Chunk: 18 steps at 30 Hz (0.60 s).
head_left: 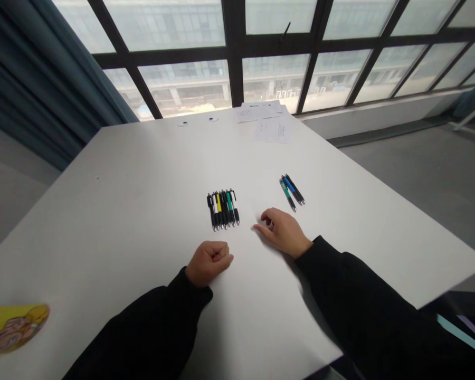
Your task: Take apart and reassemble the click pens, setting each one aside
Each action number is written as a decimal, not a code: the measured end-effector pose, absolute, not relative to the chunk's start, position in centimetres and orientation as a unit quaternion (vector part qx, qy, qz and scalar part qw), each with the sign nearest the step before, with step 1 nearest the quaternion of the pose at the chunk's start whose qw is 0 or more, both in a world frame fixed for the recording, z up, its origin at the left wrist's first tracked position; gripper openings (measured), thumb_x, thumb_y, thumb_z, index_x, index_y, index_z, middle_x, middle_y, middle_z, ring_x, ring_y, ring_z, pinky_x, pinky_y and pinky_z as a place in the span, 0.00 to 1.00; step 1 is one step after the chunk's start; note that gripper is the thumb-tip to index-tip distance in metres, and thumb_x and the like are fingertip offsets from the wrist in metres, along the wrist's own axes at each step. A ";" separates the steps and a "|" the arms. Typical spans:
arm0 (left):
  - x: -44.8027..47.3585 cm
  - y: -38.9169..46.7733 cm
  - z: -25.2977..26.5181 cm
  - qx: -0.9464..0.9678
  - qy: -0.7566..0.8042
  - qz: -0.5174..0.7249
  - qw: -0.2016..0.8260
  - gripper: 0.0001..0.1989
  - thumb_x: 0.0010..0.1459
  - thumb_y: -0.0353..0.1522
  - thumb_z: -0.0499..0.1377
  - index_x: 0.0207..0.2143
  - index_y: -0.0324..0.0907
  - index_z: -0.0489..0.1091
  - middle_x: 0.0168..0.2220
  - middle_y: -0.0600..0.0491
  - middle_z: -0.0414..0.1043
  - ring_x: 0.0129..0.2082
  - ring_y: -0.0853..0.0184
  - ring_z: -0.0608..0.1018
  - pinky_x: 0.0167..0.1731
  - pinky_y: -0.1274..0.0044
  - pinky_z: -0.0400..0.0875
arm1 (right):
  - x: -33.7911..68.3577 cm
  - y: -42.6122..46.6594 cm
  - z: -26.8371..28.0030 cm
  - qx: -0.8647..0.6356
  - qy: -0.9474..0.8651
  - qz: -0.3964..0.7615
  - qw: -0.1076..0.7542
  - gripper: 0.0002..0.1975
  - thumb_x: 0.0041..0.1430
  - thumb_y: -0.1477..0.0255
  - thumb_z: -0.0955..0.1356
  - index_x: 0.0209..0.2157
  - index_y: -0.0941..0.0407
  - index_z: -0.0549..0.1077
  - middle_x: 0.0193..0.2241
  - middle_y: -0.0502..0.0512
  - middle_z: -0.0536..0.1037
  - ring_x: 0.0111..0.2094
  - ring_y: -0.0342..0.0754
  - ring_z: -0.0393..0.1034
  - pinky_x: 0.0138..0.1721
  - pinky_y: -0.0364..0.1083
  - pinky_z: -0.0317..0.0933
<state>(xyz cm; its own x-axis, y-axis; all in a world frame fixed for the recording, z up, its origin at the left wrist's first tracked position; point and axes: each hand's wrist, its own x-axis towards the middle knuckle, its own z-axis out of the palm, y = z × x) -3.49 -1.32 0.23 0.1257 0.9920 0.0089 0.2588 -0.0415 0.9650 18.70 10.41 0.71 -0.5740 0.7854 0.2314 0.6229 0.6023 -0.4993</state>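
Note:
Several pens (224, 210) lie side by side in a tight row on the white table (142, 179), with black, white, yellow and green barrels. My left hand (209, 262) rests on the table just below this row, curled into a fist with nothing showing in it. To the right of the row is my right hand (284, 230), its thumb and index finger apart and nothing between them; its other fingers are curled. Beyond it lies a smaller group of pens (292, 192), green, blue and black, slanting down to the right. Neither hand touches a pen.
Papers (263, 113) lie at the table's far edge, with two small oval pieces (213, 119) to their left. A yellow printed item (16, 327) sits at the near left. Windows (275, 79) and a blue curtain (35, 68) stand behind the table.

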 end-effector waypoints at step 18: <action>-4.9 0.9 0.3 0.552 0.659 0.446 0.252 0.13 0.51 0.34 0.60 0.22 0.43 0.56 0.17 0.63 0.53 0.18 0.75 0.57 0.20 0.82 0.51 | 13.1 9.5 0.6 -0.408 -0.866 0.167 0.235 0.12 0.62 0.65 0.70 0.40 0.60 0.76 0.38 0.62 0.74 0.43 0.54 0.68 0.48 0.50 0.63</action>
<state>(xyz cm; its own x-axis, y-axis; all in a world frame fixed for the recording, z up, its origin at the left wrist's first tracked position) -4.89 0.87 0.27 -0.2648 0.9509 0.1605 0.5024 -0.0060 0.8646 13.11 9.53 0.58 -0.5565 0.7850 0.2721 0.6281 0.6119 -0.4807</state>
